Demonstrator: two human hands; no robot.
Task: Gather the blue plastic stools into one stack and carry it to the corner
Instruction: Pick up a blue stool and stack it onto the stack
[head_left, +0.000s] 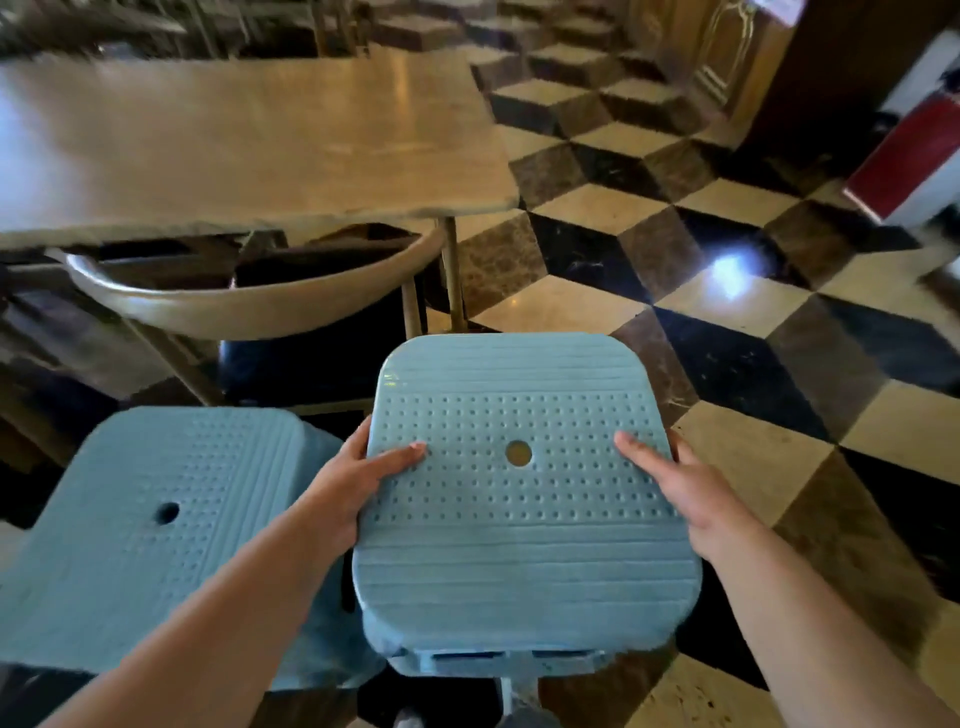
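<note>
A blue plastic stool (519, 525) with a dotted seat and a round centre hole fills the lower middle of the view. My left hand (348, 483) grips its left edge, thumb on top of the seat. My right hand (680, 488) grips its right edge the same way. A rim of another blue stool (493, 662) shows just under it, so it seems to sit on a stack. A second blue stool (140, 540) stands apart at the lower left, touched by neither hand.
A wooden table (234, 140) stands ahead on the left with a curved-back chair (244, 301) tucked under it. The checkered marble floor (727, 291) spreads to the right. A red and white object (904, 161) leans at the far right by a wooden wall.
</note>
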